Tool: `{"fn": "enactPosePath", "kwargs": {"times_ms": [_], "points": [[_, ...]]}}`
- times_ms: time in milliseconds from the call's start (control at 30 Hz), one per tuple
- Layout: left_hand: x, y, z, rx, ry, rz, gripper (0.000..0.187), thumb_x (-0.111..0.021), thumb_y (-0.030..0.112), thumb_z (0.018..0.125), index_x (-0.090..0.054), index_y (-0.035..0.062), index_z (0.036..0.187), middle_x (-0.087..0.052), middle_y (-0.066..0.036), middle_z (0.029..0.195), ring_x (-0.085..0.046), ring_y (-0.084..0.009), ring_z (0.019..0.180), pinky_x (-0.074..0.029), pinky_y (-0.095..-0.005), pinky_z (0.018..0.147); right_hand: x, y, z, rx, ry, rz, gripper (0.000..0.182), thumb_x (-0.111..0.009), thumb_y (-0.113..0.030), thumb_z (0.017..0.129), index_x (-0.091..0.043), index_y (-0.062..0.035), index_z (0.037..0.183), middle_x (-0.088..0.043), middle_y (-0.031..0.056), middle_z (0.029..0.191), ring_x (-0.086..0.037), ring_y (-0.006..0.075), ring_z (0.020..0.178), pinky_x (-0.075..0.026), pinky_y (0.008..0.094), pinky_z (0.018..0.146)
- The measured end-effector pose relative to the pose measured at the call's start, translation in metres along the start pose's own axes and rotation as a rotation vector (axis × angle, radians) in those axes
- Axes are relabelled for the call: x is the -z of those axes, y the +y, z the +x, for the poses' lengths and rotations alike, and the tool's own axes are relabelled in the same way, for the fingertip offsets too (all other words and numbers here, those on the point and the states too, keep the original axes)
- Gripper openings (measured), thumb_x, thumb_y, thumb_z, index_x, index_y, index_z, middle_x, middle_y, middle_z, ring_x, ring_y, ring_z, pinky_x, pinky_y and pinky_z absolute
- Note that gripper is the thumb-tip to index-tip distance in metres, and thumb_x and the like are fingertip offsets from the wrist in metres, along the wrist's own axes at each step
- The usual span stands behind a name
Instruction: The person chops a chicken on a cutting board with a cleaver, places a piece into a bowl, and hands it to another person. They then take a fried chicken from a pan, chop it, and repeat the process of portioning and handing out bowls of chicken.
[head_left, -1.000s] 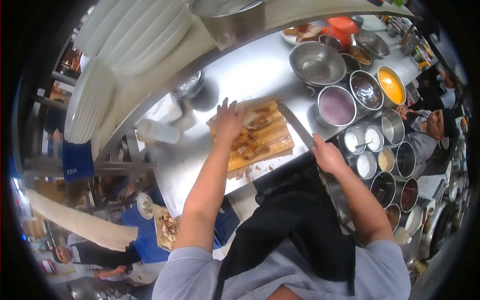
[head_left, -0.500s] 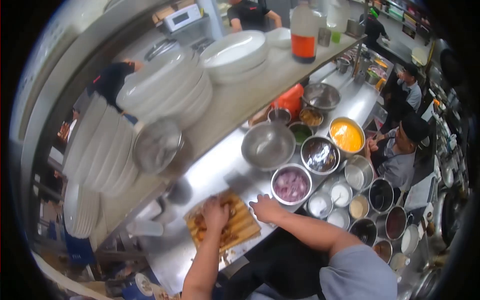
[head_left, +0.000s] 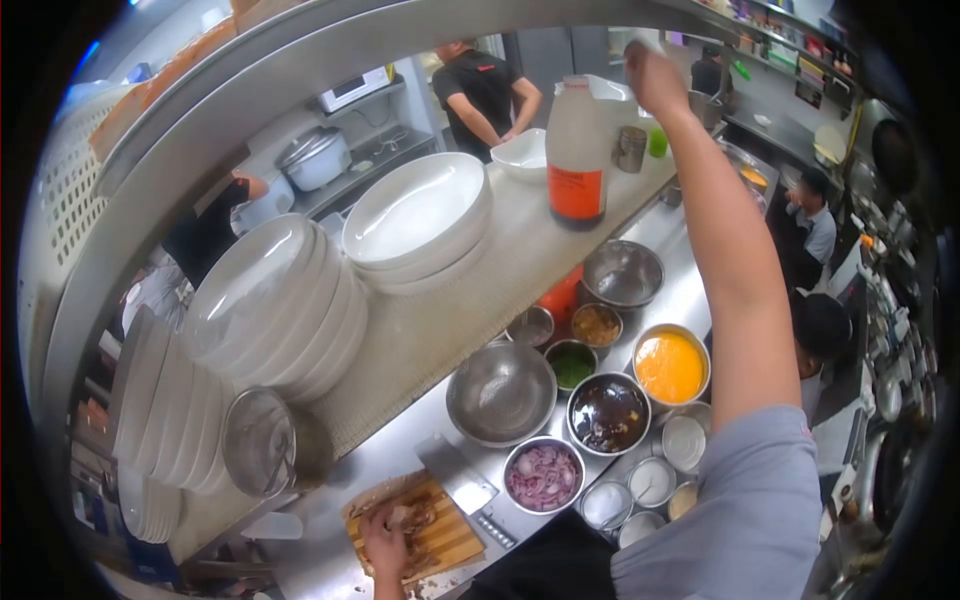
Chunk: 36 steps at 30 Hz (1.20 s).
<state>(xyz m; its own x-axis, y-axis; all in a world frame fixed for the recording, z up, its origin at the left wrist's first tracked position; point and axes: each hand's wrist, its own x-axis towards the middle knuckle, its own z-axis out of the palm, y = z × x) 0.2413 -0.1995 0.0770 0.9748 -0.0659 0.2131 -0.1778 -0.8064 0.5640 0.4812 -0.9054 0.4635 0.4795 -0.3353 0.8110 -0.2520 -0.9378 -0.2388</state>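
My left hand [head_left: 384,542] is over the wooden cutting board [head_left: 458,524], its fingers curled on a piece of browned, cooked-looking meat [head_left: 412,516]. More chopped bits lie around it on the board. Just right of the board rests a cleaver [head_left: 456,474] with a broad blade and a metal handle, untouched by either hand. My right hand [head_left: 658,82] is raised high above the far part of the shelf, fingers closed. Something pale shows at its top, blurred. Near it stand a bottle with an orange label [head_left: 577,160], a metal tin [head_left: 630,148] and a small green item [head_left: 657,142].
Stacked white plates [head_left: 270,300] and bowls [head_left: 418,215] crowd the shelf, with a metal pot [head_left: 262,440] at its edge. On the counter are a steel bowl [head_left: 500,395], sliced red onions [head_left: 543,474], yellow liquid [head_left: 670,366] and a dark sauce [head_left: 608,412]. Other people stand nearby.
My right hand has risen from beside the cutting board to above the shelf. The cleaver now shows clearly on the counter. My left hand stays at the meat. The view has shifted.
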Motion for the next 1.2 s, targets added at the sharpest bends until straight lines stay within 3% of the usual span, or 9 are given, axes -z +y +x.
{"fn": "enactPosePath", "kwargs": {"times_ms": [33, 167, 367, 500, 567, 700, 867, 1100, 1200], "points": [[0.006, -0.005, -0.008, 0.042, -0.009, -0.027, 0.027, -0.062, 0.009, 0.082, -0.068, 0.0044, 0.108, -0.058, -0.02, 0.123, -0.053, -0.0414, 0.117, -0.043, -0.049, 0.101, -0.014, 0.011, 0.002, 0.017, -0.178, -0.074, 0.029, -0.054, -0.008, 0.086, -0.062, -0.0087, 0.114, -0.069, 0.0191, 0.11, -0.066, 0.0397, 0.102, -0.053, 0.0474, 0.088], [0.024, -0.008, -0.025, 0.072, -0.073, 0.017, 0.026, -0.062, 0.008, 0.082, -0.068, 0.0037, 0.107, -0.059, -0.02, 0.122, -0.053, -0.0416, 0.118, -0.044, -0.0477, 0.101, -0.082, 0.06, 0.002, 0.296, -0.16, -0.145, 0.028, -0.052, -0.006, 0.086, -0.062, -0.0035, 0.112, -0.068, 0.0202, 0.109, -0.065, 0.0374, 0.107, -0.053, 0.0478, 0.093], [0.035, -0.003, -0.041, 0.04, -0.055, 0.026, 0.029, -0.063, 0.006, 0.081, -0.067, 0.0054, 0.109, -0.06, -0.019, 0.116, -0.056, -0.039, 0.113, -0.048, -0.0434, 0.098, -0.144, 0.145, 0.042, 0.488, -0.237, -0.156, 0.024, -0.053, -0.016, 0.089, -0.067, -0.004, 0.104, -0.07, 0.0205, 0.1, -0.065, 0.0422, 0.097, -0.052, 0.0507, 0.084], [0.054, 0.003, -0.063, 0.189, -0.042, 0.041, 0.029, -0.061, 0.006, 0.083, -0.067, 0.0052, 0.111, -0.058, -0.017, 0.122, -0.056, -0.0373, 0.115, -0.046, -0.0417, 0.101, -0.16, 0.168, 0.065, 0.725, -0.316, -0.193, 0.026, -0.054, -0.023, 0.09, -0.071, -0.0044, 0.098, -0.071, 0.0207, 0.095, -0.065, 0.0454, 0.09, -0.052, 0.0526, 0.078], [0.059, 0.004, -0.064, 0.202, -0.065, 0.009, 0.029, -0.06, 0.005, 0.083, -0.067, 0.0052, 0.112, -0.058, -0.016, 0.123, -0.056, -0.0365, 0.116, -0.046, -0.0413, 0.102, -0.122, 0.132, 0.054, 0.695, -0.436, -0.086, 0.024, -0.054, -0.022, 0.09, -0.069, -0.0036, 0.097, -0.07, 0.0232, 0.096, -0.065, 0.0454, 0.092, -0.05, 0.0522, 0.08], [0.071, 0.001, -0.063, 0.287, -0.079, -0.041, 0.031, -0.058, 0.004, 0.083, -0.067, 0.0057, 0.113, -0.059, -0.016, 0.124, -0.055, -0.035, 0.119, -0.046, -0.0412, 0.102, -0.112, 0.113, 0.048, 0.605, -0.377, -0.142, 0.024, -0.054, -0.021, 0.092, -0.067, -0.0021, 0.099, -0.068, 0.0261, 0.098, -0.064, 0.046, 0.093, -0.049, 0.0521, 0.081], [0.062, -0.007, -0.049, 0.201, -0.056, 0.038, 0.035, -0.057, 0.007, 0.083, -0.066, 0.0062, 0.117, -0.06, -0.018, 0.127, -0.053, -0.0379, 0.121, -0.042, -0.0433, 0.105, -0.087, 0.097, 0.038, 0.388, -0.182, -0.045, 0.021, -0.057, -0.017, 0.091, -0.064, -0.0004, 0.103, -0.068, 0.0257, 0.099, -0.063, 0.0451, 0.095, -0.049, 0.051, 0.084], [0.031, 0.008, 0.006, 0.04, -0.084, -0.017, 0.031, -0.056, 0.003, 0.079, -0.067, 0.0026, 0.109, -0.062, -0.02, 0.12, -0.053, -0.041, 0.12, -0.043, -0.0474, 0.104, -0.023, 0.071, 0.017, 0.323, -0.177, -0.199, 0.032, -0.059, -0.011, 0.088, -0.057, 0.0014, 0.117, -0.066, 0.0289, 0.109, -0.063, 0.0427, 0.102, -0.049, 0.0482, 0.088], [0.015, 0.008, 0.026, -0.025, -0.053, -0.003, 0.03, -0.057, 0.004, 0.079, -0.068, 0.0027, 0.107, -0.063, -0.02, 0.119, -0.055, -0.0406, 0.116, -0.044, -0.0474, 0.102, 0.003, 0.063, -0.023, 0.137, -0.023, -0.067, 0.035, -0.057, -0.013, 0.09, -0.055, 0.0013, 0.122, -0.065, 0.0279, 0.113, -0.063, 0.0418, 0.104, -0.049, 0.0472, 0.09]]}}
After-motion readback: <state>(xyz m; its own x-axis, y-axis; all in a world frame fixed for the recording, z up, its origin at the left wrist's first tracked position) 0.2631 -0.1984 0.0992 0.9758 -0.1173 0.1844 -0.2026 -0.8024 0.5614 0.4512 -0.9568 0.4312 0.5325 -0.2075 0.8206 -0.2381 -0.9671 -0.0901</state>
